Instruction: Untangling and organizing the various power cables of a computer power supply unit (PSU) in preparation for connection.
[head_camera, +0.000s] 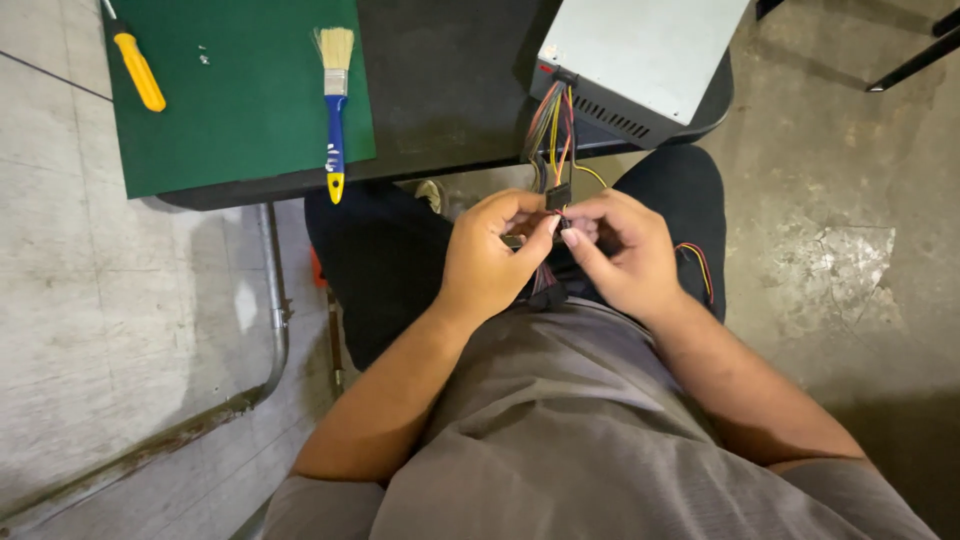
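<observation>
Here, both hands meet over the lap: left hand (487, 258) and right hand (622, 252) each pinch a black connector (557, 197) on wires (551, 130) from the grey power supply (640, 60) on the table (450, 90).

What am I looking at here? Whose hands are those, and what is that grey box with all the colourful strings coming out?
This picture comes from a camera worn on a person's head, looking down, so you see their own arms and lap. The person sits at a dark table. Their left hand and right hand meet in the middle, and both pinch a small black plug between the fingertips. That plug sits on the end of a bundle of wires, coloured yellow, red, orange and black. Those are your "strings". They run out of the grey metal box, which rests on the table's edge. More wires hang down by the person's lap.

Further left lies a green mat. On it are a paintbrush with a blue and yellow handle, and a screwdriver with a yellow handle. Nobody is touching those.
</observation>
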